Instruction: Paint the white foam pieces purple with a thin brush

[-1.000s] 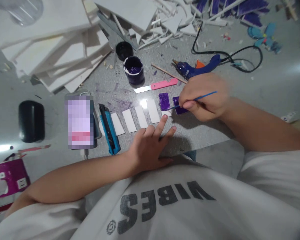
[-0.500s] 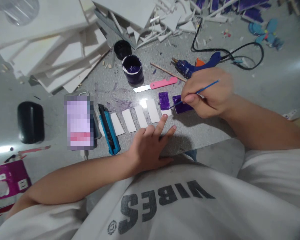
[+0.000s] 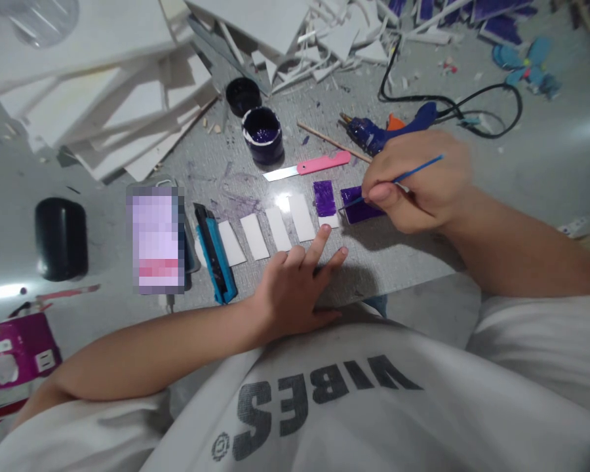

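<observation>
From my remote post, through the head camera, I have the right hand (image 3: 417,183) pinched narrow around a thin blue paintbrush (image 3: 423,169), its tip between two purple pieces near the near edge of the worktop (image 3: 403,255); I can't tell whether the bristles touch either one. The half-painted piece (image 3: 324,198) lies flat just left of the tip, purple over its far part and white at its near end. My left hand (image 3: 295,288) is spread wide, gripping nothing, one fingertip on that white end. The darker purple piece (image 3: 358,208) sits to the right, partly hidden by the right hand. Leftward along the near edge runs a row of white strips (image 3: 302,219), then the blue cutter (image 3: 216,259) and a phone (image 3: 157,239). Farther from that edge I see the pink-handled knife (image 3: 322,164), an open pot of purple paint (image 3: 264,147) with a black lid (image 3: 243,97) beside it, a wooden stick (image 3: 324,136) and a blue glue gun (image 3: 366,134). White sheets (image 3: 78,46) are heaped toward the far left corner.
</observation>
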Available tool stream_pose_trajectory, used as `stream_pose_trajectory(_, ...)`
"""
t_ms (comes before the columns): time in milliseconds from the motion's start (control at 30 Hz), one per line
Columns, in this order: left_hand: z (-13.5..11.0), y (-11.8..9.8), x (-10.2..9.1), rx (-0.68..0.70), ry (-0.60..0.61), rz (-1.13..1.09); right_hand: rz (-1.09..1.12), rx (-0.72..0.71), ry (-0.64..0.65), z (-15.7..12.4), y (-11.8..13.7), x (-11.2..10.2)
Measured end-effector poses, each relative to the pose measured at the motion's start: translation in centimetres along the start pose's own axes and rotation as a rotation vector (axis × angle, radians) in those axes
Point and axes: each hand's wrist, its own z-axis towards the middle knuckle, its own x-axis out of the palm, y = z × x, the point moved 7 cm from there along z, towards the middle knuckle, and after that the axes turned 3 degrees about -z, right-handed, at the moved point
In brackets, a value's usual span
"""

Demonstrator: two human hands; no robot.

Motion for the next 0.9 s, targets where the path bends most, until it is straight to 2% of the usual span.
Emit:
stream_pose_trajectory(367, -0.1, 0.0, 0.1, 0.031, -0.040, 0.016, -0.028, 0.162, -0.005, -0.8, -1.8, 0.1)
stream_pose_trajectory(500, -0.2, 0.0, 0.1, 0.047, -0.064, 0.028, -0.040, 0.170, -0.065, -1.1, -1.9, -0.3)
stream_pose_trajectory(700, -0.2, 0.0, 0.1, 0.038, -0.065, 0.040, -0.012, 0.156, -0.021, -1.2, -2.0, 0.1)
stream_pose_trajectory(900, -0.2, 0.0, -0.1, 0.046, -0.074, 0.039, 0.025, 0.266, -0.037, -1.4, -2.3, -0.4)
